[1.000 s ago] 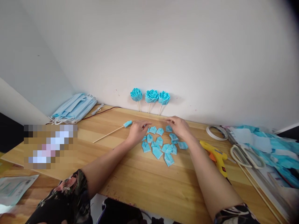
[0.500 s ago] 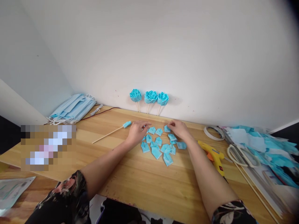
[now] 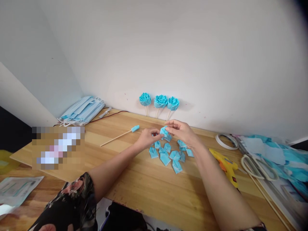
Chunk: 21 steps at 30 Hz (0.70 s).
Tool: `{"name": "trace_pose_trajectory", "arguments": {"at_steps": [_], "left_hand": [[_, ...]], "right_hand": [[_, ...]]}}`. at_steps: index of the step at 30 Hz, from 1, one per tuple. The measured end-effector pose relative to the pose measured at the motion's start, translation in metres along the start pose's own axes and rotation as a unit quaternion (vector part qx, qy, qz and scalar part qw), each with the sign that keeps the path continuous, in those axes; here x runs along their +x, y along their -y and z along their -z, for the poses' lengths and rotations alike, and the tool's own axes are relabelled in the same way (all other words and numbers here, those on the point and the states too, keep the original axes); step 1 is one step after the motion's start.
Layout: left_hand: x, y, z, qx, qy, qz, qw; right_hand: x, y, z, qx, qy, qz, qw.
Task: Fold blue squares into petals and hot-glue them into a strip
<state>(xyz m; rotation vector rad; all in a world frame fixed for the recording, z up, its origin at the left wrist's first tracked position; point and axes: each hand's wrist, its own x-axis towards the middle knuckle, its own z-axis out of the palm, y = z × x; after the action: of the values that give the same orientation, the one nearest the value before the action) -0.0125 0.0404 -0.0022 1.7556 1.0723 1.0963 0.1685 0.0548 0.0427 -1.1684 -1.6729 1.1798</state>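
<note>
My right hand (image 3: 181, 132) pinches a folded blue petal (image 3: 164, 131), raised a little above the table. Thumb and fingers of my left hand (image 3: 147, 138) close in at the petal's left edge. Beneath and in front of my hands lie several more folded blue petals, one of them a pointed piece (image 3: 177, 166) at the near side. To the left rests a thin wooden stick (image 3: 115, 138) with a small blue roll (image 3: 135, 128) at its tip. Three blue flowers (image 3: 160, 101) on sticks lean against the wall.
A stack of face masks (image 3: 81, 110) lies at the back left. On the right are a yellow glue gun (image 3: 223, 165), a white ring-shaped roll (image 3: 226, 141), scissors (image 3: 260, 170) and a heap of blue and white material (image 3: 286, 157). A packet (image 3: 20, 190) is at far left.
My right hand has lifted a petal from the table and brought it left. My left hand has come to meet it. The view has shifted slightly.
</note>
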Motion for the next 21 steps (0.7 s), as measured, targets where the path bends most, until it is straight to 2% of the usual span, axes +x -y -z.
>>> {"name": "trace_pose_trajectory", "arguments": {"at_steps": [4,9,13,16,19,21], "left_hand": [[0.0,0.001,0.0,-0.024,0.002,0.034,0.999],[0.0,0.002,0.0,-0.014,0.013,0.03,0.999],[0.0,-0.001,0.002,0.022,0.018,-0.013,1.0],[0.001,-0.001,0.006,0.029,0.008,-0.04,0.999],[0.004,0.002,0.011,0.061,-0.015,-0.068,0.996],[0.006,0.006,0.013,0.092,-0.025,-0.086,0.992]], "right_hand": [[0.001,-0.003,0.006,-0.002,0.003,0.004,1.0],[0.002,-0.008,0.008,-0.053,0.01,0.011,0.998],[0.0,-0.002,0.007,-0.093,-0.012,0.022,0.995],[-0.003,0.004,0.015,-0.116,-0.044,0.032,0.992],[-0.007,0.0,0.03,-0.146,-0.066,0.006,0.987],[-0.009,-0.01,0.038,-0.154,-0.059,-0.023,0.986]]}}
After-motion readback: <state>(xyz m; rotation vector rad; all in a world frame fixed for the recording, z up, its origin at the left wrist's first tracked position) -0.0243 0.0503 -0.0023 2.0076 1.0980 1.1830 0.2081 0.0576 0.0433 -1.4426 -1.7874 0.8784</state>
